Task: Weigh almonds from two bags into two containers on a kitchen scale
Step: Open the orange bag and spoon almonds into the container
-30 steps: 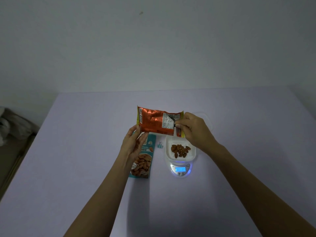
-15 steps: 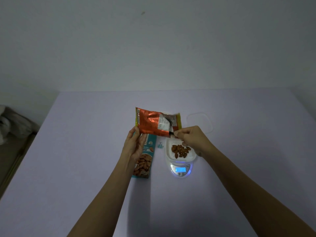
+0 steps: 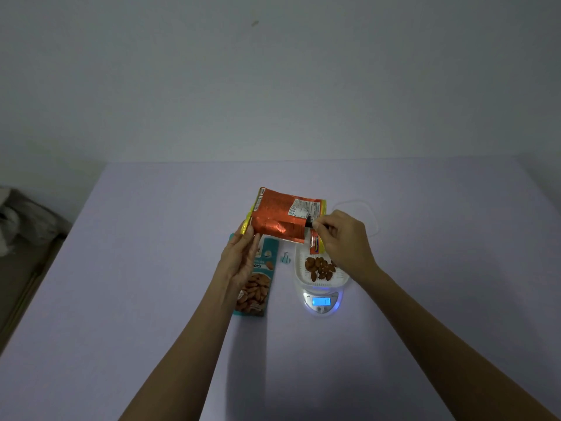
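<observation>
An orange foil almond bag point(image 3: 279, 217) is held sideways above the table. My left hand point(image 3: 239, 259) grips its lower left corner between thumb and fingers. My right hand point(image 3: 341, 238) pinches a small black clip point(image 3: 308, 221) at the bag's right end, where a flap point(image 3: 314, 244) hangs down over the white container point(image 3: 343, 279). That container holds several almonds point(image 3: 320, 268) and sits on the kitchen scale point(image 3: 321, 302), whose display is lit blue. A teal almond bag point(image 3: 258, 287) lies flat on the table, partly under my left hand.
A small teal binder clip point(image 3: 284, 257) lies between the teal bag and the scale. A clear container point(image 3: 368, 214) sits behind my right hand. The table's left edge point(image 3: 60, 256) drops to clutter on the floor.
My right hand went from holding the bag's right end to pinching the black clip there. The folded end has come loose and now hangs as a flap. The bag rose slightly.
</observation>
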